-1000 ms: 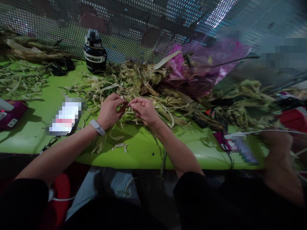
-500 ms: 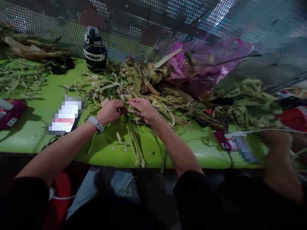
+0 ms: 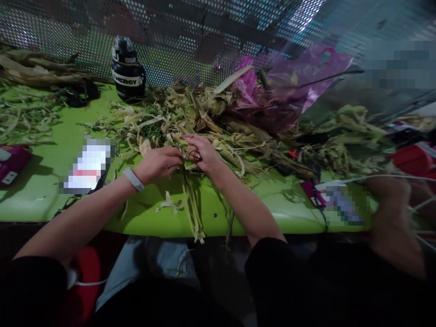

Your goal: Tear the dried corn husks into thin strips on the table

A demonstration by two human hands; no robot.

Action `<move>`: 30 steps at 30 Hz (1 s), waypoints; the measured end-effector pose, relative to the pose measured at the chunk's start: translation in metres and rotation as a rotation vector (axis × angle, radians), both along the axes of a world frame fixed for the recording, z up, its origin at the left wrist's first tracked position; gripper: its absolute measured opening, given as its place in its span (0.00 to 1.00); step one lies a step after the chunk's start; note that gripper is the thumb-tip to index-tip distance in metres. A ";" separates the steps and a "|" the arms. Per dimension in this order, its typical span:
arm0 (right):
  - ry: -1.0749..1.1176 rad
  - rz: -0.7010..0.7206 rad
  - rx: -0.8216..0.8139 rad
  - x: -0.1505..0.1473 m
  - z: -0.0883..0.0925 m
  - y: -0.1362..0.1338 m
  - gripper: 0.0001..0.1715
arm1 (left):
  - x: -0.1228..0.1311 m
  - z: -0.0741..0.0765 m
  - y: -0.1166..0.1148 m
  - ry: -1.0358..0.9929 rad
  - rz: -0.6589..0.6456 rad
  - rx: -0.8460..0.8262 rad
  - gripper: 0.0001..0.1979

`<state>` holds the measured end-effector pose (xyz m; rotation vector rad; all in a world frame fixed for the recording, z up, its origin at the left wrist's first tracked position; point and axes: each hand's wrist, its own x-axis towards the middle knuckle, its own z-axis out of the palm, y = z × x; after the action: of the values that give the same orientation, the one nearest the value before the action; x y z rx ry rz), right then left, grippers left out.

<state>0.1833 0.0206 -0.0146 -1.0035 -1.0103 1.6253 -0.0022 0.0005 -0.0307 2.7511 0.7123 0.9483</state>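
Note:
My left hand [image 3: 161, 164], with a pale band on its wrist, is closed at the top of a bundle of long yellow-green plant strips [image 3: 193, 209]. The strips hang from its fingertips over the green tabletop [image 3: 136, 211], their pale cut ends near the front edge. Just right of it, my right hand [image 3: 203, 153] is closed, thumb and forefinger pressed together; what they pinch is too small to make out. Behind both hands lies a heap of pale, dry-looking husks and strips [image 3: 200, 109].
A black bottle [image 3: 127, 75] stands behind the heap, and a pink plastic bag [image 3: 272, 100] lies to its right. A phone [image 3: 86, 168] is left of my arm. On the right are another phone [image 3: 344, 206], a white cable and another person's arm [image 3: 391, 222].
My left hand has turned palm-down and moved slightly right and lower, close against my right hand. My right fingertips have risen a little. The view has shifted slightly.

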 end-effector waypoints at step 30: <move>-0.949 0.441 0.746 0.029 0.019 -0.004 0.12 | -0.009 0.006 0.017 0.030 0.189 -0.715 0.15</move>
<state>0.2121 0.0169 0.0048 -1.0421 -2.3854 0.8474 -0.0112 0.0173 -0.0244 2.0960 1.0778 0.5289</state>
